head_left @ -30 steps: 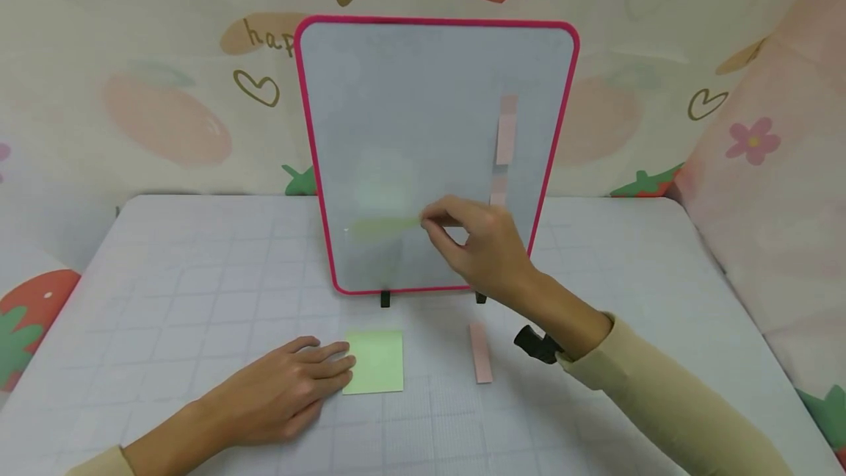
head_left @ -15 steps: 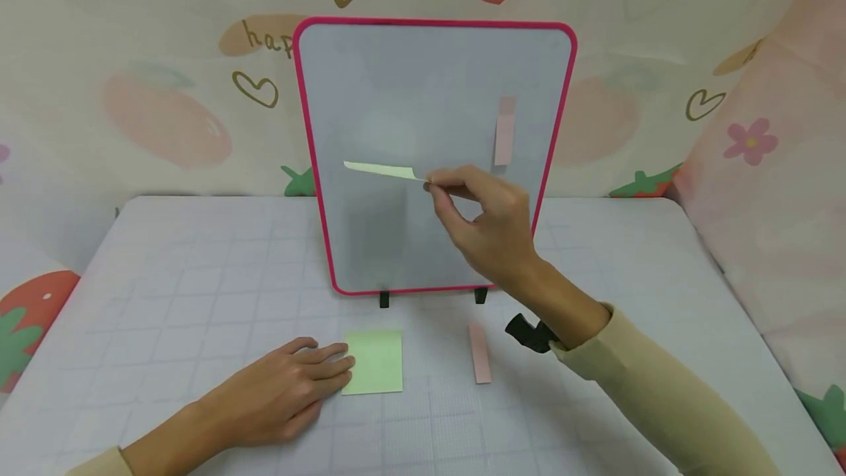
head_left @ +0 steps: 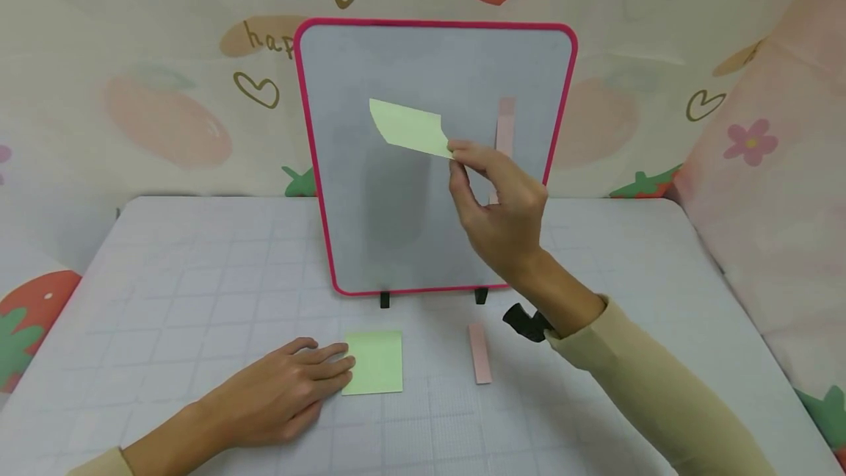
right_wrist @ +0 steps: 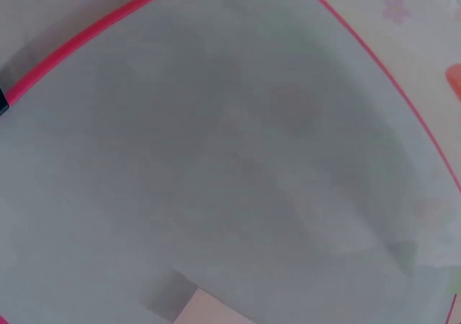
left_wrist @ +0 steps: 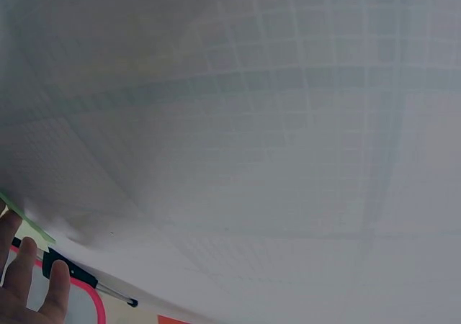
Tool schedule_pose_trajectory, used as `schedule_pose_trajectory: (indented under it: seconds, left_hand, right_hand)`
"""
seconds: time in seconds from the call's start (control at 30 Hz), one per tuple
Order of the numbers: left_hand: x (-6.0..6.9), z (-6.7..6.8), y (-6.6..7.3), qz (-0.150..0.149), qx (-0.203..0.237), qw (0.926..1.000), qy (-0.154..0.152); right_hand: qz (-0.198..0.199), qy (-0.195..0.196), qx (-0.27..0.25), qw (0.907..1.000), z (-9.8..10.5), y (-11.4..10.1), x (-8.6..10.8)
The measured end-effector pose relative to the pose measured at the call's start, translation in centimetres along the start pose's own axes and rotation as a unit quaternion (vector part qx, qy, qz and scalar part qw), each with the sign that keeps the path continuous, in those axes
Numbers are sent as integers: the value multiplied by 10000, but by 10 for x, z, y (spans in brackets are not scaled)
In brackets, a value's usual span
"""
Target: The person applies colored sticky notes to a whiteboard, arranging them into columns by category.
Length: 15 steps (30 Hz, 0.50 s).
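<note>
From head view, pinched a green sheet (head_left: 411, 128) in the right grip (head_left: 509, 226) before the far whiteboard (head_left: 390, 57) and rested the uncurled left grip (head_left: 297, 388) on the left of the near green pad (head_left: 378, 362). From left wrist, showed fingers (left_wrist: 59, 284) at the pad; from right, pink paper (right_wrist: 212, 309).

Table (head_left: 198, 270), white surface patterned with pale grid lines, far corners rounded. Set directly on it: one whiteboard (head_left: 423, 233) with pink-red frame, standing near the far edge on two black feet (head_left: 385, 300); one pale green paper square (head_left: 377, 362), flat, in front of the board; one narrow pink paper strip (head_left: 479, 353), to the square's right, apart from it. A left hand (head_left: 297, 391) rests alongside, fingertips at the square's left edge.
</note>
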<state>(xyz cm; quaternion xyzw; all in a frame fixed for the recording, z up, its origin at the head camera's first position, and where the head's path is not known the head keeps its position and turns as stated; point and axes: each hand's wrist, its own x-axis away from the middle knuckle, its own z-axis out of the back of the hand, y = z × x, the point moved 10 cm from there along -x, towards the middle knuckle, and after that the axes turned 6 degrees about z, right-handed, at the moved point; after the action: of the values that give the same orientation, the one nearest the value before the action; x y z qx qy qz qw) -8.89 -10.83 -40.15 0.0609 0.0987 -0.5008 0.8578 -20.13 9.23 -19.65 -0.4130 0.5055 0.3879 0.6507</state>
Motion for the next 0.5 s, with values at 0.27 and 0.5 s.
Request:
schedule_pose_trajectory:
  seconds: [0.27,0.5]
  left_hand:
    - [1,0,-1,39,8,10000,75]
    - [1,0,-1,66,21,9999,114]
  right_hand:
    - [349,64,541,9979,-2,1,-1]
    - [597,8,880,9943,-6,-2,-2]
